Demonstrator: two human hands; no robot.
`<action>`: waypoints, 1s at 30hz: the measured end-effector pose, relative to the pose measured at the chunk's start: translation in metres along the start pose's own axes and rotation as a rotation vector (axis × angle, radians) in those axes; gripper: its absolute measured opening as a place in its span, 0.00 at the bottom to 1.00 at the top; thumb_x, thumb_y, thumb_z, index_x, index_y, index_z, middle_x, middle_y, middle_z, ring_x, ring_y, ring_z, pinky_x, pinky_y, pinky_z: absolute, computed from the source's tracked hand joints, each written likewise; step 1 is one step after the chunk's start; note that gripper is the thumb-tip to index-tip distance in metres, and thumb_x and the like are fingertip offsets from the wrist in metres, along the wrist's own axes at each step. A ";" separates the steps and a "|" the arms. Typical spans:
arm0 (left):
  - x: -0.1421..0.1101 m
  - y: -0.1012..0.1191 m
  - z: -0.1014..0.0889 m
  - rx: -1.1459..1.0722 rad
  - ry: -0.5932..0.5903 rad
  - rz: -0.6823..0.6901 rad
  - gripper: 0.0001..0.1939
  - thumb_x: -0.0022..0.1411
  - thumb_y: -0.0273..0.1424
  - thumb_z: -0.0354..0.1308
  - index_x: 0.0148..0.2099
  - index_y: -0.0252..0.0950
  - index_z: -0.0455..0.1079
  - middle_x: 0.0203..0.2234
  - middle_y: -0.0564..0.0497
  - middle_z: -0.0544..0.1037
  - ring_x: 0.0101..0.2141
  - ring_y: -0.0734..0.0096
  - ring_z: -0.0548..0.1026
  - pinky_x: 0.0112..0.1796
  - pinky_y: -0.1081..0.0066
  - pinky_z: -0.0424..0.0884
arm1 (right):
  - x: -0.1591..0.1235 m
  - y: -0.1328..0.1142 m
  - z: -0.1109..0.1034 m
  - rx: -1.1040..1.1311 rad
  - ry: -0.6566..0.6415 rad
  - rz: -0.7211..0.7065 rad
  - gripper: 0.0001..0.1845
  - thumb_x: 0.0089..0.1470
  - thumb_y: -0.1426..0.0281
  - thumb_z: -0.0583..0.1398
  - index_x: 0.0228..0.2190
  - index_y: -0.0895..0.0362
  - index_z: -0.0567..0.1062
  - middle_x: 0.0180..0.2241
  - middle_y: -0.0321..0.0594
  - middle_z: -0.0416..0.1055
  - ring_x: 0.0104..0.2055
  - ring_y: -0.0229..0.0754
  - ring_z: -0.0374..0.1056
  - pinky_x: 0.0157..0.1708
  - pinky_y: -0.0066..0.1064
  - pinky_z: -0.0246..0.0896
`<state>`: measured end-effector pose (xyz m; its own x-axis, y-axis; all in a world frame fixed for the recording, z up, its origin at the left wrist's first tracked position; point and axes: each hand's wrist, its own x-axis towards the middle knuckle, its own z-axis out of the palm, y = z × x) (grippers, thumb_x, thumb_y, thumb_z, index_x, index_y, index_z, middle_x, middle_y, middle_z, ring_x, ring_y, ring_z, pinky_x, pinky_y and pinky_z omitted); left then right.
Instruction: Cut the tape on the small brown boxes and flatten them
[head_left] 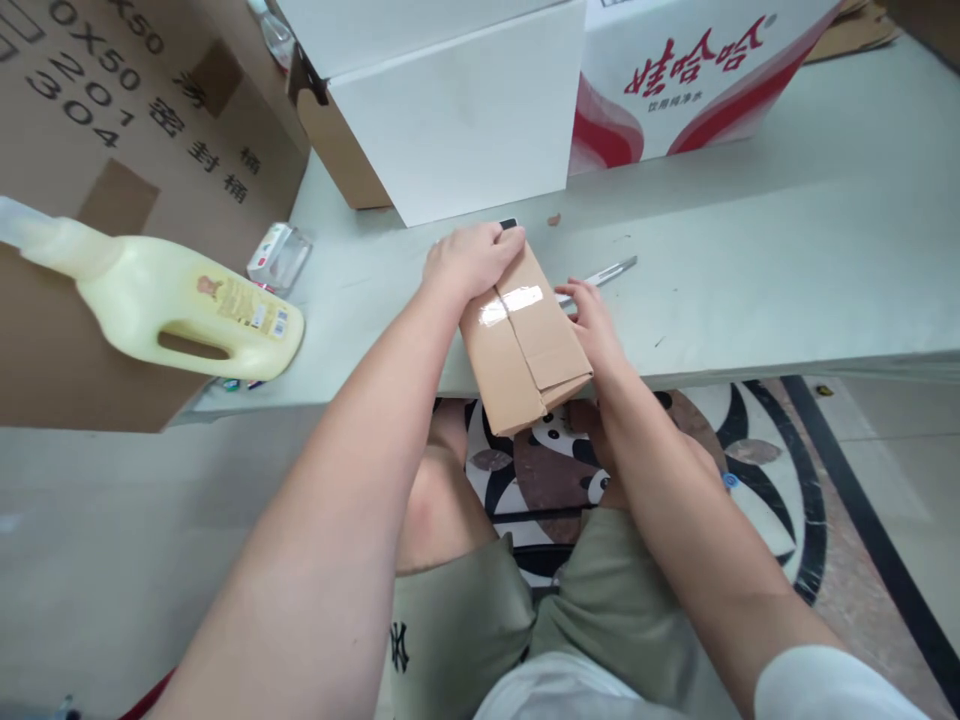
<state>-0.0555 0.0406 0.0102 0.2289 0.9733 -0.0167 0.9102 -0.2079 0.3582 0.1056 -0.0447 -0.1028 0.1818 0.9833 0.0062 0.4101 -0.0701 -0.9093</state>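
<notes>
The left hand (466,262) is clamped on the far end of the small cardboard box (496,375), thumb over the top near a dark patch. The box is the thing being handled: it's at the front edge of the table (787,270), angled, w/ its near end jutting out past the edge. Clear tape (523,297) runs across the top seam; the flap at the near R corner sits slightly raised.

The right hand (596,328) is at the box's R side, fingers bent, fingertips by the near end of a utility knife (616,270). Can't tell if they're closed on the knife or just touching it. The knife's other end points away, to the far R.

Behind the small box, a small brown scrap (553,219) lies on the table, w/ a white box (465,115) & a box w/ red print (697,80) farther back. On the L: a large cardboard box (187,130), a pale yellow bottle (146,295) w/ a handle, tilted, & a small clear container (291,258) btwn that bottle & the white box. A clear bottle (276,38) shows at the top L. Below the table: patterned floor (491,460) & the person's green shorts (465,620).
</notes>
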 end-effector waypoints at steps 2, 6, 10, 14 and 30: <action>0.000 0.000 0.000 0.006 0.001 0.004 0.22 0.70 0.49 0.48 0.32 0.41 0.72 0.34 0.43 0.80 0.39 0.53 0.75 0.44 0.58 0.66 | 0.002 0.003 0.000 -0.079 -0.057 -0.066 0.29 0.54 0.66 0.61 0.59 0.53 0.72 0.70 0.50 0.61 0.67 0.57 0.63 0.59 0.50 0.68; -0.003 0.003 -0.001 0.005 0.002 -0.014 0.22 0.70 0.48 0.48 0.32 0.41 0.72 0.34 0.43 0.79 0.39 0.52 0.74 0.43 0.58 0.66 | -0.003 -0.001 -0.004 -0.285 -0.113 -0.056 0.31 0.58 0.67 0.57 0.63 0.54 0.69 0.64 0.50 0.70 0.64 0.60 0.67 0.61 0.56 0.64; -0.004 0.004 -0.003 -0.024 0.004 -0.018 0.21 0.70 0.48 0.50 0.31 0.41 0.72 0.34 0.43 0.79 0.41 0.50 0.74 0.44 0.58 0.67 | -0.017 -0.003 -0.018 -0.452 -0.032 0.075 0.31 0.58 0.63 0.58 0.62 0.54 0.72 0.54 0.54 0.75 0.51 0.62 0.73 0.51 0.56 0.70; -0.004 0.004 -0.005 -0.065 0.005 -0.037 0.19 0.68 0.48 0.54 0.31 0.41 0.72 0.34 0.43 0.78 0.45 0.47 0.74 0.46 0.58 0.66 | -0.030 0.007 -0.038 -0.511 0.109 0.165 0.29 0.56 0.61 0.60 0.59 0.51 0.75 0.53 0.55 0.71 0.46 0.58 0.74 0.46 0.51 0.70; -0.010 0.002 0.001 -0.099 0.020 -0.098 0.22 0.69 0.51 0.51 0.33 0.42 0.74 0.38 0.43 0.81 0.44 0.49 0.75 0.47 0.56 0.66 | -0.035 -0.010 -0.034 -0.554 0.022 0.225 0.23 0.65 0.64 0.48 0.47 0.57 0.79 0.43 0.57 0.81 0.45 0.59 0.76 0.43 0.46 0.67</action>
<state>-0.0551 0.0305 0.0101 0.1325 0.9904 -0.0381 0.8893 -0.1018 0.4459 0.1257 -0.0837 -0.0794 0.3344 0.9309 -0.1473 0.7636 -0.3592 -0.5366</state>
